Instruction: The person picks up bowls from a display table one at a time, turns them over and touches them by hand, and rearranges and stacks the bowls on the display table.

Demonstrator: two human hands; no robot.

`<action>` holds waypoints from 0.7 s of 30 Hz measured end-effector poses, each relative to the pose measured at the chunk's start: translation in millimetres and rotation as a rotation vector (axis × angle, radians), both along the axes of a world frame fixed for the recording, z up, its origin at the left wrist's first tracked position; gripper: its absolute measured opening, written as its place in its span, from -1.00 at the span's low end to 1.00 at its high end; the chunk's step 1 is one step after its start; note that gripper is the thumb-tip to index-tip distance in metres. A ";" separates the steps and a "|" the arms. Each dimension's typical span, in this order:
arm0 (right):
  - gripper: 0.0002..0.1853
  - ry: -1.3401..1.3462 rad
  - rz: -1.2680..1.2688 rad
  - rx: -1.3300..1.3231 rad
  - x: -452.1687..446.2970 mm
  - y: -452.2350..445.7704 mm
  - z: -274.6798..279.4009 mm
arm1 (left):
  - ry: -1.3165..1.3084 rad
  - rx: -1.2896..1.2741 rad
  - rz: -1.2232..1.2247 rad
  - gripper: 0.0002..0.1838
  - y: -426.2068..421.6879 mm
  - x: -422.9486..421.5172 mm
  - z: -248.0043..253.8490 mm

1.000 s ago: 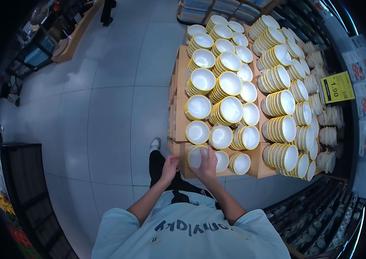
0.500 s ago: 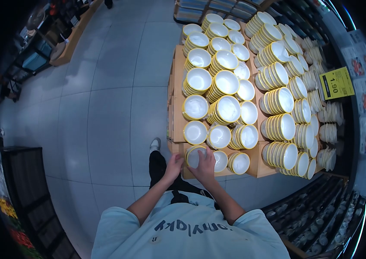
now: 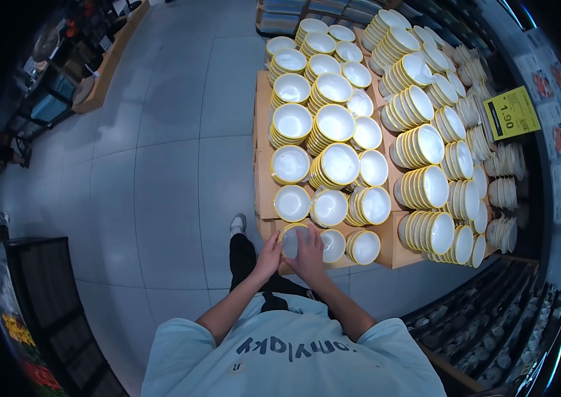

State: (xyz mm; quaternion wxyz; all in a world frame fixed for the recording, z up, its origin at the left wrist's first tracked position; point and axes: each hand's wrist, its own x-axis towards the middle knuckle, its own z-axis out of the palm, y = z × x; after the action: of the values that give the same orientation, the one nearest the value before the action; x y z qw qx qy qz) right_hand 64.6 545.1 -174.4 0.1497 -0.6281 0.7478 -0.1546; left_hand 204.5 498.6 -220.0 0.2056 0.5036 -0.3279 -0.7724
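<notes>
A white bowl with a yellow rim (image 3: pixel 291 237) stands at the near left corner of the wooden display, partly covered by my hands. My left hand (image 3: pixel 270 255) is against its left side, with the fingers closed at the edge. My right hand (image 3: pixel 309 257) grips it from the right, fingers reaching over the rim. Just right of it are another white bowl (image 3: pixel 333 245) and a short stack of yellow-rimmed bowls (image 3: pixel 363 247). Behind it, on the raised board, sits a similar bowl (image 3: pixel 292 203).
Rows of stacked bowls cover the stepped wooden display (image 3: pixel 264 192), some leaning on their sides. A yellow price sign (image 3: pixel 511 113) stands at the right. Dark slatted racks (image 3: pixel 479 324) lie to the lower right, and a black shelf unit (image 3: pixel 49 284) to the left.
My left hand has moved in against the bowl's left side. My right hand stays on the bowl. The view has shifted slightly, so the display appears further left.
</notes>
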 end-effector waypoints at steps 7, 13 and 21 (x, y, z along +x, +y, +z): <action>0.05 -0.024 0.002 -0.058 -2.9 4.0 -9.7 | -0.013 -0.013 -0.021 -0.43 1.4 -2.7 -5.1; 0.01 -0.019 0.038 -0.113 -5.7 4.0 -9.2 | -0.087 -0.095 -0.146 -0.41 2.4 -1.9 -10.3; -0.05 -0.036 0.015 0.061 -4.8 8.3 -5.3 | -0.043 -0.119 -0.031 -0.38 6.8 -8.8 -9.1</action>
State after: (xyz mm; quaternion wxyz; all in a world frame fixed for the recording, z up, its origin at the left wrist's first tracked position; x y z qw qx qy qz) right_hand 59.8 553.4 -179.8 0.1835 -0.6260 0.7446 -0.1417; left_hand 195.8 505.4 -229.1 0.2161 0.5017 -0.3853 -0.7437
